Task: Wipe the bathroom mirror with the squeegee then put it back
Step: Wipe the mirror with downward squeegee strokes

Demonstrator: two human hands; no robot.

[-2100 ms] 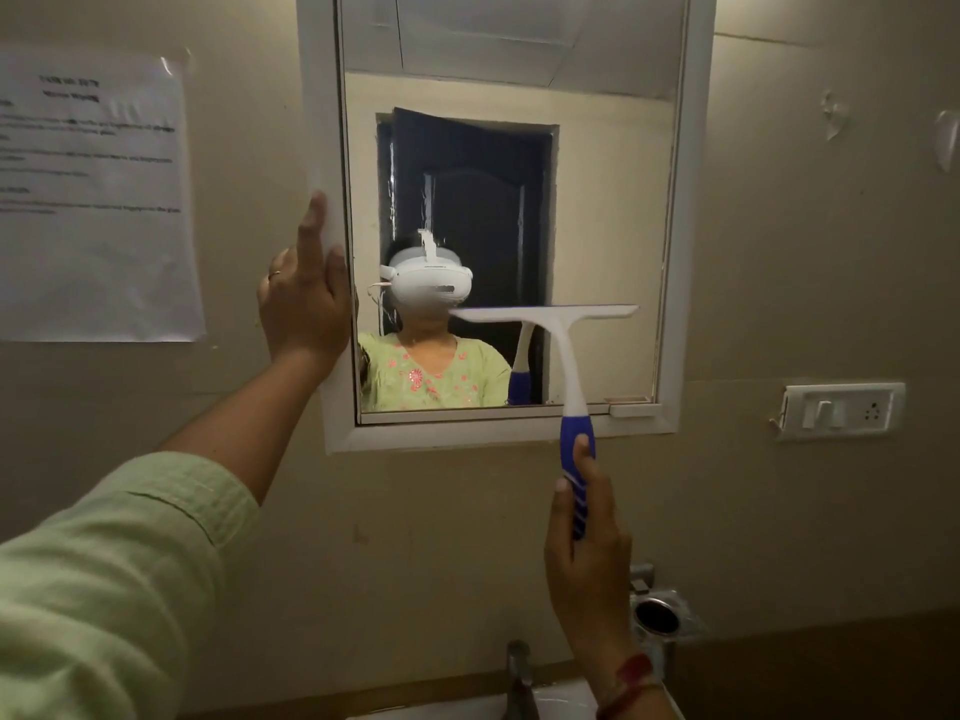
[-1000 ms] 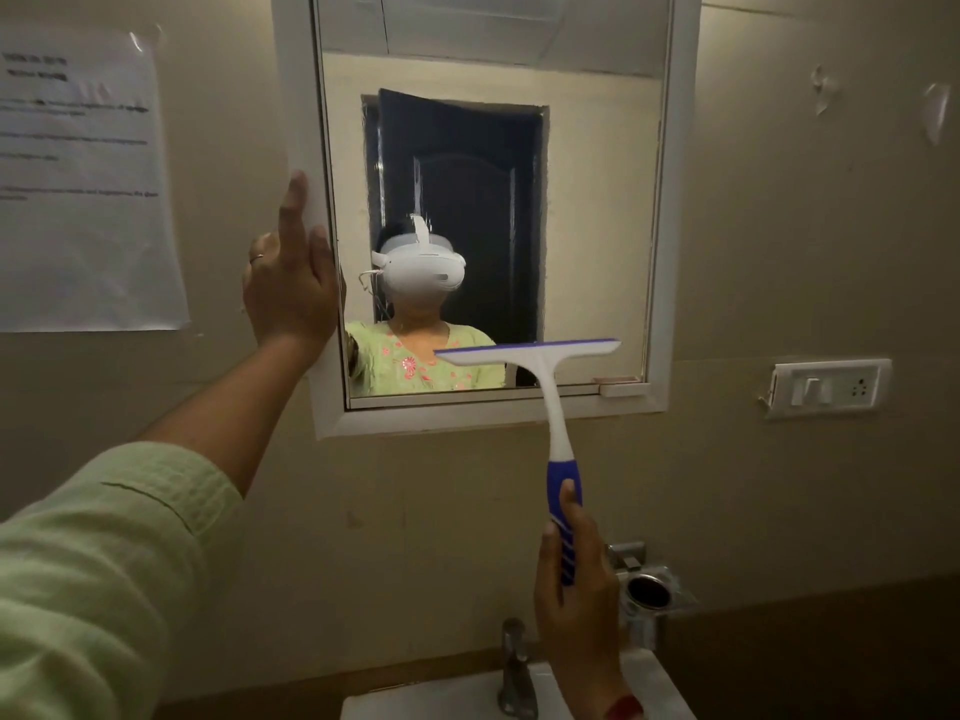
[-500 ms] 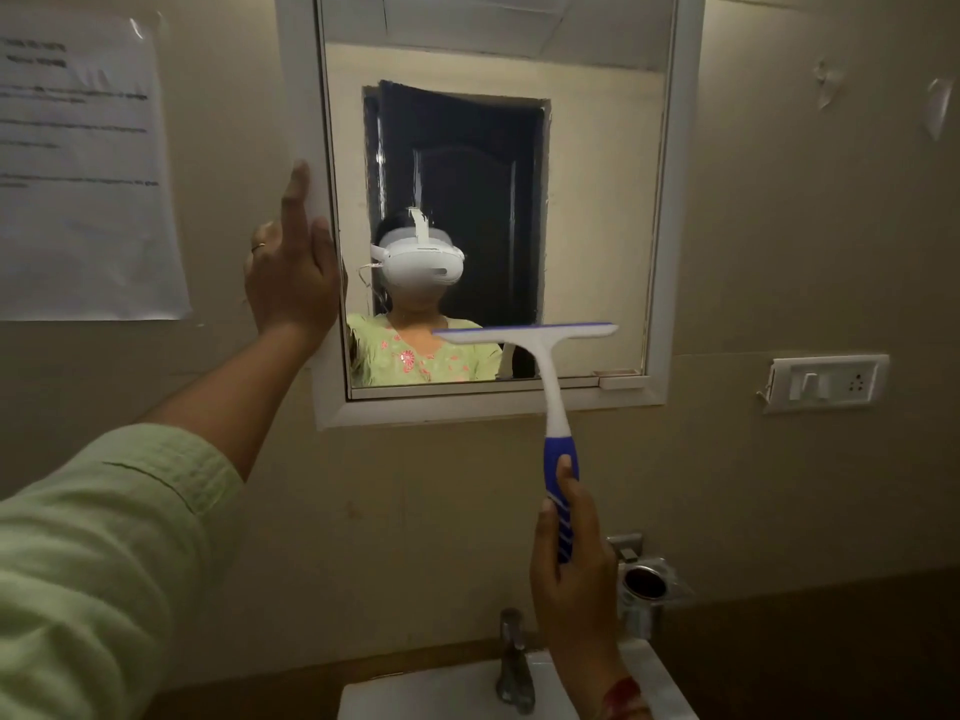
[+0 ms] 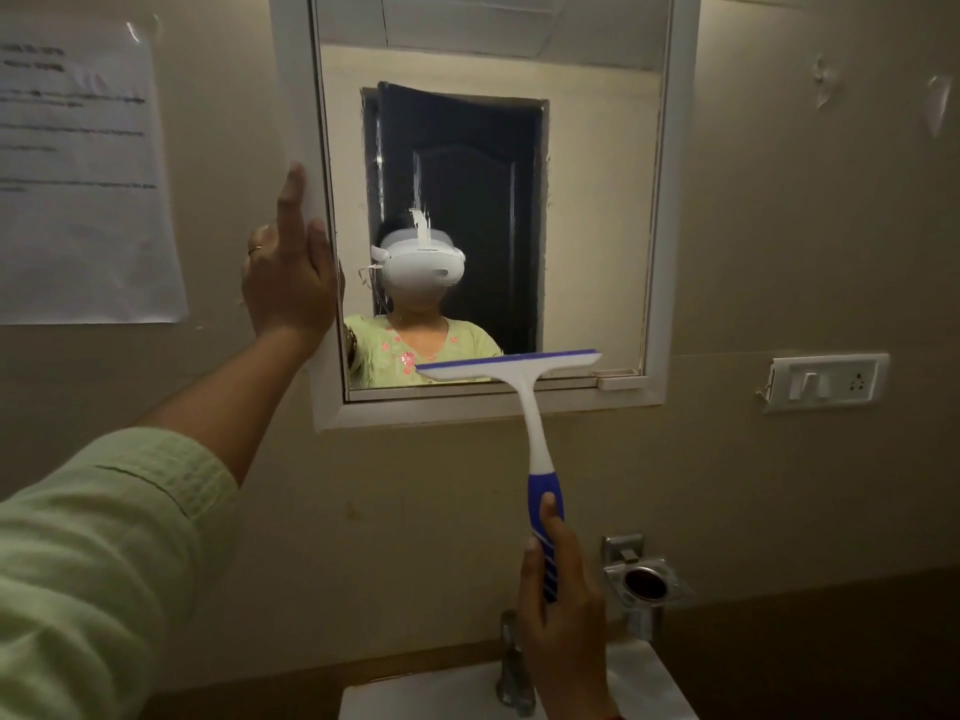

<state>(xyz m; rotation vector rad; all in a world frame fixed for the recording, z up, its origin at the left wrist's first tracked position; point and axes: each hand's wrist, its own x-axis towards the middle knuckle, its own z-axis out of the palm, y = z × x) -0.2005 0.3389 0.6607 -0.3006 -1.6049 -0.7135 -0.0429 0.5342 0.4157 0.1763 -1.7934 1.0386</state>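
A sheet of paper (image 4: 78, 174) is seen taped to the wall at nine o'clock. Several lines of print are carried on it, but they are too blurred to be read.

The white-and-blue squeegee (image 4: 535, 444) is held upright at the centre of the view, toward five o'clock. Its blade, edged with a blue strip, is laid nearly level across the lowest part of the mirror (image 4: 597, 200), by the bottom rail of the white frame (image 4: 675, 200). Whether the blade presses on the glass cannot be told.

The blue grip is clasped by the right hand (image 4: 563, 615) at six o'clock, with the fingers wrapped round it and the thumb laid up along its length. The left hand (image 4: 288, 283) is raised at ten o'clock, well apart from the right. It is kept flat with the fingers straight and pointing up, pressed against the left side of the frame. The left arm is stretched out from a pale green sleeve (image 4: 93, 563).

A switch plate (image 4: 826, 381) is fixed at three o'clock. A metal ring holder (image 4: 647, 584), a tap (image 4: 511, 662) and a white basin (image 4: 415, 693) are seen low down.
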